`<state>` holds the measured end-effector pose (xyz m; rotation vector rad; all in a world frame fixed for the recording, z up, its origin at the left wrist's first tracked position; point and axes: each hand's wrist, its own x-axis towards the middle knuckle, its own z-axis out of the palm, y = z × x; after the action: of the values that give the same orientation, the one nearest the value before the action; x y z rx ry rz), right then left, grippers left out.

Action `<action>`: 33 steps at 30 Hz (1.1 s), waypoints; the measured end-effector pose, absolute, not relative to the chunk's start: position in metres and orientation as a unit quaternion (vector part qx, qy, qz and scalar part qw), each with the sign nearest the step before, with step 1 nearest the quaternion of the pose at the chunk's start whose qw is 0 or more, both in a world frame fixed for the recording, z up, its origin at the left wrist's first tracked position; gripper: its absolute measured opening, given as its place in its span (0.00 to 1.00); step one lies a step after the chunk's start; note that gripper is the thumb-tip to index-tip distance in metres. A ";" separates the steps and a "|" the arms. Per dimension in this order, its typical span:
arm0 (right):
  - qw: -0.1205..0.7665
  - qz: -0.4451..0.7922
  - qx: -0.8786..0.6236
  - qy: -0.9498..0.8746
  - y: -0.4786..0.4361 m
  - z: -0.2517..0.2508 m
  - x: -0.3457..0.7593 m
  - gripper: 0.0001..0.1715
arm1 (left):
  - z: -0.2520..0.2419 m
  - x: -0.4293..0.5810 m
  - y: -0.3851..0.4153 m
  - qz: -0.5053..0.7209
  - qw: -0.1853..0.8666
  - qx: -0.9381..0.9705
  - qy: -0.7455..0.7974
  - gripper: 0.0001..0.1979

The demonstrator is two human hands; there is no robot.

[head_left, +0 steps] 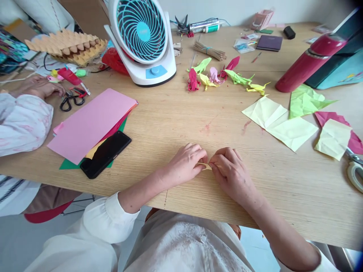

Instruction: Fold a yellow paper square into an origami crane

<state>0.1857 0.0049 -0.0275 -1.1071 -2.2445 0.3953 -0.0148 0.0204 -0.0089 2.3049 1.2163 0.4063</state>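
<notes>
Close to the table's front edge, my left hand (185,163) and my right hand (233,172) meet over a small piece of folded pale yellow paper (206,167). Fingertips of both hands pinch it from either side, so only a thin strip shows between them. Most of its shape is hidden by the fingers. To the right of my hands lie creased pale yellow sheets (293,132), a crumpled green sheet (307,101) and a smaller pale sheet (333,139) over a dark pink one (356,140).
Several folded paper figures (210,80) stand beyond my hands, near a white fan (154,71). Left are pink paper (93,121), a black phone (106,154), scissors (70,101) and another person's hand (45,87). A red flask (306,66) and white-handled scissors (355,174) are at right.
</notes>
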 end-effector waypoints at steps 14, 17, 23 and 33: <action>0.448 0.493 -0.455 -0.591 0.043 -0.010 0.165 0.19 | -0.007 0.009 0.049 0.510 0.518 0.511 0.459 0.10; 0.452 0.491 -0.466 -0.582 0.049 -0.012 0.158 0.19 | -0.014 0.012 0.050 0.543 0.581 0.424 0.432 0.13; 0.428 0.472 -0.455 -0.622 0.050 -0.022 0.159 0.11 | -0.018 -0.006 0.054 0.470 0.657 0.413 0.420 0.15; 0.429 0.345 -0.462 -0.695 0.046 -0.015 0.158 0.05 | -0.011 -0.012 0.052 0.425 0.497 0.580 0.485 0.08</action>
<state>0.1583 0.0459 -0.0145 -1.1541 -1.7360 0.8620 -0.0121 0.0519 -0.0113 1.4046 1.1738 1.0301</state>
